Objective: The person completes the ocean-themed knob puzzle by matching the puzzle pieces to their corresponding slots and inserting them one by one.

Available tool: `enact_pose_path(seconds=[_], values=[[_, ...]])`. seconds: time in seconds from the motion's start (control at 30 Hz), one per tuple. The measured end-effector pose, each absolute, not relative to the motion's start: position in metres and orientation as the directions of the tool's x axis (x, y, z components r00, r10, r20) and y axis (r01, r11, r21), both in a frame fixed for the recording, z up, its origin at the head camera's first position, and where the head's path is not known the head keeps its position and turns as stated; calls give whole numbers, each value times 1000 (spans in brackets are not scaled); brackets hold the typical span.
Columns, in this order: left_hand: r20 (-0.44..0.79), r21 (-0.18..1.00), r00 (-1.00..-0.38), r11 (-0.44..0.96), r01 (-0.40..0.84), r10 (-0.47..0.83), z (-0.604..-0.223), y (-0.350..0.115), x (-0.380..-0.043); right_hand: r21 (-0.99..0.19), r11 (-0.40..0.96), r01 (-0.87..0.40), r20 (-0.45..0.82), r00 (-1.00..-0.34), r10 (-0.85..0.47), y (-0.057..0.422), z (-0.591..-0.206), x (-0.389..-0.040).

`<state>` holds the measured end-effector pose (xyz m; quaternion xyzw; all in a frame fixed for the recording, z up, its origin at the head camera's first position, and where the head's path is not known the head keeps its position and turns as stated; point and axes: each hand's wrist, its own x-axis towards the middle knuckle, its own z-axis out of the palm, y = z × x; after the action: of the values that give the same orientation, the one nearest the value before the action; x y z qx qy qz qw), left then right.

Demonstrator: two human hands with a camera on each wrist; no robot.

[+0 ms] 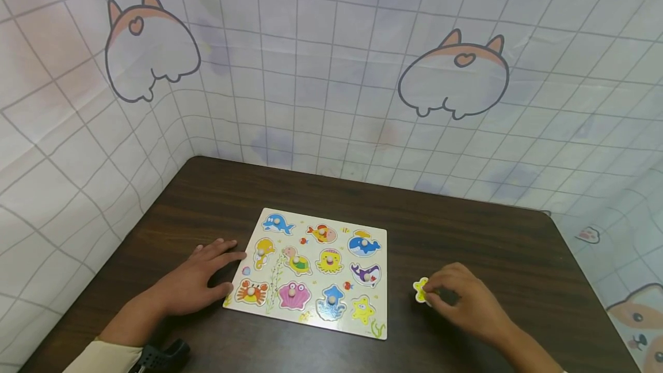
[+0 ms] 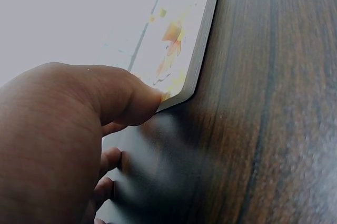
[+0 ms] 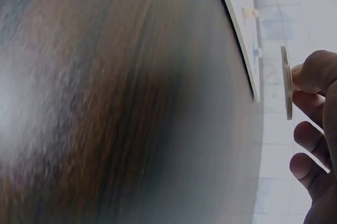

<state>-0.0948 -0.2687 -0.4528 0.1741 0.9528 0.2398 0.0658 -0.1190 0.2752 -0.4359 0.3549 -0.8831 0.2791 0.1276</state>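
A wooden peg puzzle board (image 1: 321, 246) with sea animals lies on the dark table. Most of its pieces carry a round knob, among them the crab (image 1: 251, 292), the pink shell (image 1: 294, 296) and the blue squid (image 1: 330, 304). The starfish spot (image 1: 364, 309) at its lower right shows a printed yellow star without a knob. To the right of the board, my right hand (image 1: 466, 301) pinches a yellow starfish puzzle piece (image 3: 287, 84), seen edge-on and raised off the table in the right wrist view. My left hand (image 1: 191, 281) rests by the board's left edge, thumb (image 2: 139, 100) at the corner.
The brown table (image 1: 497, 252) extends around the board on all sides. Behind it and at both sides hangs a white grid-patterned cloth (image 1: 321, 62) with cartoon animals. A black strap (image 1: 163, 356) is on the left wrist.
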Motion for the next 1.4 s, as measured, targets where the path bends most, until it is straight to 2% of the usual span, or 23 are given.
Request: enact_pose_path(seconds=[0.43,1.13,1.4], values=[[-44,473,-930,828,303,365,-451,-268,-95,-402,520,-754,469,-657,-590,256,-440,-123],[-34,480,-930,822,307,367,-453,-269,-95,-429,553,-714,365,-697,-617,227,-446,-117],[-43,470,-931,830,301,362,-453,-267,-96,-443,521,-730,361,-677,-641,218,-451,-117]])
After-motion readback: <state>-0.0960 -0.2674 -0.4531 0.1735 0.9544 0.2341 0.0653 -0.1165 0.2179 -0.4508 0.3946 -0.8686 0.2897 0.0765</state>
